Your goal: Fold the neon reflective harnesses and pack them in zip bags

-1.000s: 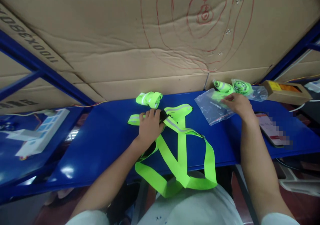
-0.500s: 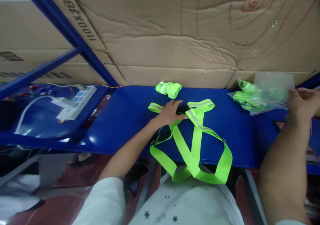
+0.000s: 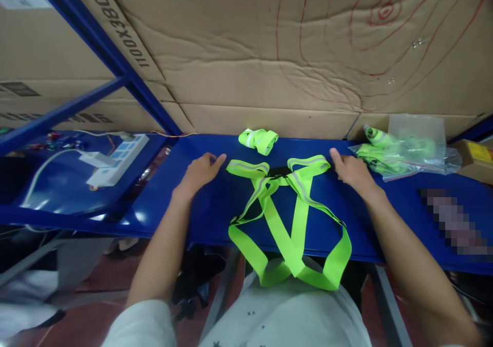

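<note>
A neon green reflective strap harness (image 3: pixel 287 218) lies spread on the blue table (image 3: pixel 215 203), its lower loops hanging over the front edge. My left hand (image 3: pixel 200 170) rests on the table just left of the harness's left top end, fingers loosely extended, holding nothing. My right hand (image 3: pixel 348 170) rests at the right top end of the harness, fingers touching or just beside the strap, holding nothing. A rolled green strap (image 3: pixel 258 140) lies behind the harness near the cardboard wall.
Clear plastic bags with rolled green straps (image 3: pixel 404 149) lie at the right rear. A brown box (image 3: pixel 472 157) sits at the far right. A white power strip (image 3: pixel 115 159) with cables lies on the left table. Cardboard sheets (image 3: pixel 269 54) and a blue frame post (image 3: pixel 115 64) stand behind.
My left hand let go of the harness's black middle and moved left. My right hand left the plastic bag and came to the harness's right end. The harness now lies spread wider.
</note>
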Motion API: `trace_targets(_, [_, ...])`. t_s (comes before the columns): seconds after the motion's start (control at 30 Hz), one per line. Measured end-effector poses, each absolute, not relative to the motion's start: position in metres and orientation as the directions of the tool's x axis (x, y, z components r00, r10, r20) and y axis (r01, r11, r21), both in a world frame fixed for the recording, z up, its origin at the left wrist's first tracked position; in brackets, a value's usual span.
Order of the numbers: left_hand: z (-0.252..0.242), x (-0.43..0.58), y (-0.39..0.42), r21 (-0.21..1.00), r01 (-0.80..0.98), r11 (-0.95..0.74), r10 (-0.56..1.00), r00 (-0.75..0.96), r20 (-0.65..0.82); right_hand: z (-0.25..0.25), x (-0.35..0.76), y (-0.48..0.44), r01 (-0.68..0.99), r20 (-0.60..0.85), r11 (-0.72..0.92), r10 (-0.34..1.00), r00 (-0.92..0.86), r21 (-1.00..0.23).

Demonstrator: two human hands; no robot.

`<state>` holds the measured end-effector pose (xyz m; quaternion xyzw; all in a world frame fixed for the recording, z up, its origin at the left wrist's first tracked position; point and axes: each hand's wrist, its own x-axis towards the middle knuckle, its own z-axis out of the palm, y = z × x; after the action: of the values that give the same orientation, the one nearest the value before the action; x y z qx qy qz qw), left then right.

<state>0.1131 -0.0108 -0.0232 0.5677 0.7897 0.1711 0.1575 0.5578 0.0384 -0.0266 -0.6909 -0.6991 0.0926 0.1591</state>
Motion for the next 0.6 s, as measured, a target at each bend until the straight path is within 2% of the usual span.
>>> trace_targets(0.07, [-0.028, 0.109, -0.009, 0.537, 0.776, 0.331, 0.943, -0.252, -0.216, -0.034, 0.547, 0.049, 0.931, -0.066, -0.064, 0.997, 0.043, -0.36])
trace_targets(0.1, [-0.031, 0.11, -0.006, 0.592, 0.742, 0.316, 0.947, -0.206, -0.247, -0.036, 0.544, 0.054, 0.917, -0.126, -0.096, 0.991, 0.05, -0.387])
trace_targets(0.2, [-0.04, 0.113, 0.004, 0.716, 0.662, 0.222, 0.973, -0.105, -0.205, -0.041, 0.543, 0.064, 0.813, -0.207, -0.127, 0.978, 0.008, -0.568])
trace_targets(0.3, [-0.043, 0.116, 0.009, 0.789, 0.595, 0.154, 0.986, -0.046, -0.158, -0.042, 0.548, 0.062, 0.544, -0.199, -0.151, 0.98, -0.03, -0.825])
trace_targets(0.37, [-0.039, 0.118, 0.008, 0.849, 0.515, 0.115, 0.993, -0.033, -0.114, -0.038, 0.554, 0.056, 0.342, -0.19, -0.159, 0.98, -0.058, -0.926])
trace_targets(0.47, [-0.025, 0.118, -0.001, 0.978, 0.209, 0.025, 0.999, -0.034, -0.018, -0.021, 0.564, 0.047, 0.147, -0.12, -0.108, 0.99, -0.078, -0.983])
trace_targets(0.53, [-0.009, 0.118, -0.008, 0.999, 0.011, -0.04, 0.997, -0.065, 0.041, -0.001, 0.57, 0.039, 0.052, -0.045, -0.041, 0.996, -0.079, -0.998])
trace_targets(0.6, [0.013, 0.117, -0.017, 0.991, -0.061, -0.119, 0.988, -0.101, 0.113, 0.023, 0.577, 0.029, -0.034, 0.033, 0.03, 0.996, -0.081, -0.999])
